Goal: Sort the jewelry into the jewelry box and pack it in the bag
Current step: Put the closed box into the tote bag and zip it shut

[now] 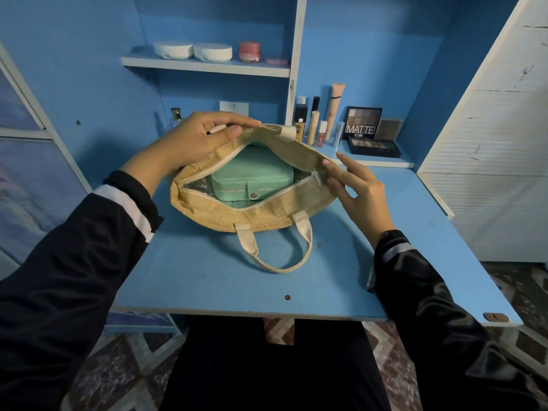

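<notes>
the woven bag [237, 215] lies on the blue tabletop [207, 277] with its mouth spread wide. the mint jewelry box [252, 176] sits inside the bag, lid closed and snap facing the near rim, so the packing looks nearly done. the left hand [201, 137] is clamped on the bag's far rim, thumb and fingers curled over the edge and the strap there. it lifts that side, probably to hold the opening wide and the zipper track taut. the right hand [355, 188] is at the bag's right end, fingers straight and apart, holding nothing. its fingertips are just beside the zipper pull [316, 178]; whether they touch the fabric cannot be told. the likely next step is zipping the bag closed. the bag's near handle [275, 262] lies flat in front of it, out of the zipper's way.
</notes>
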### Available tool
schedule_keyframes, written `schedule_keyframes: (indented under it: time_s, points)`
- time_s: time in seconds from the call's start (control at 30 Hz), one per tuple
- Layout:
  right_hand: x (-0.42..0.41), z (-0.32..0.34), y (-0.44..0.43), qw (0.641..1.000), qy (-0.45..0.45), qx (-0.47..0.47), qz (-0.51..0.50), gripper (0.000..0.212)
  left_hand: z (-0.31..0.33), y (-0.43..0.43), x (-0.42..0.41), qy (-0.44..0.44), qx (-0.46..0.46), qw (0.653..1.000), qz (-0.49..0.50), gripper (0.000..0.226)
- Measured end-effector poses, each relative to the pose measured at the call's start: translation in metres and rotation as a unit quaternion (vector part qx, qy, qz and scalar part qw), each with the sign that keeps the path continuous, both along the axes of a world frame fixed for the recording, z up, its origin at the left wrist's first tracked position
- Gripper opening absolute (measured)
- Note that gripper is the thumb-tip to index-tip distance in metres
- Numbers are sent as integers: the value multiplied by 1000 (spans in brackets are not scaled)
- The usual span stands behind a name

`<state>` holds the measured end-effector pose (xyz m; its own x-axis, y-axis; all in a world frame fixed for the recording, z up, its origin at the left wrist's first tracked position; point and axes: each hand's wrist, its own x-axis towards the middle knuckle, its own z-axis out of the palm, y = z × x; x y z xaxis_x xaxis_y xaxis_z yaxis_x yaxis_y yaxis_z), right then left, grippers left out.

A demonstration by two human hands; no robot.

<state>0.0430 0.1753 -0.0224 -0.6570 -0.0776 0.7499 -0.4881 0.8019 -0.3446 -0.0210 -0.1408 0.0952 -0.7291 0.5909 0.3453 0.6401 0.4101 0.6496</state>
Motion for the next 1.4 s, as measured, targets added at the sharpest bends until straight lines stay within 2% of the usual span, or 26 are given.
schedule_keyframes:
  time_s: [0.2, 0.43, 0.57, 0.67, 0.8, 0.9, 1.0, 1.1, 1.2, 1.27, 1.4]
  points:
    - [-1, 12, -2, 997, -49, -17, 63, 44, 1, -5, -7, 4, 17, 1000, 9, 28]
    - [-2, 28, -15, 993, -64, -69, 67, 47, -3, -1, -5, 49, 50, 996, 54, 27]
    - [-3, 38, -21, 988, -92, -111, 58, 51, -8, 1, -1, 116, 41, 988, 96, 31]
    - [-4, 43, -23, 983, -110, -133, 67, 53, -11, 4, 2, 192, -25, 972, 131, 40]
    - [-4, 45, -27, 978, -119, -151, 81, 54, -24, 14, 6, 350, -121, 908, 194, 48]
    - [-3, 46, -32, 978, -115, -149, 86, 52, -35, 26, 9, 393, -123, 886, 215, 48]
    - [-4, 46, -37, 977, -111, -153, 94, 49, -49, 40, 14, 417, -68, 888, 181, 37]
    - [-4, 44, -40, 978, -106, -151, 99, 47, -63, 54, 17, 392, 8, 908, 148, 25]
    - [-5, 42, -40, 980, -100, -143, 101, 46, -76, 63, 18, 292, 71, 945, 130, 20]
    - [-5, 41, -40, 982, -95, -133, 96, 45, -83, 67, 18, 231, 89, 961, 122, 18]
    - [-5, 39, -39, 986, -87, -115, 88, 44, -95, 78, 17, 164, 97, 975, 116, 20]
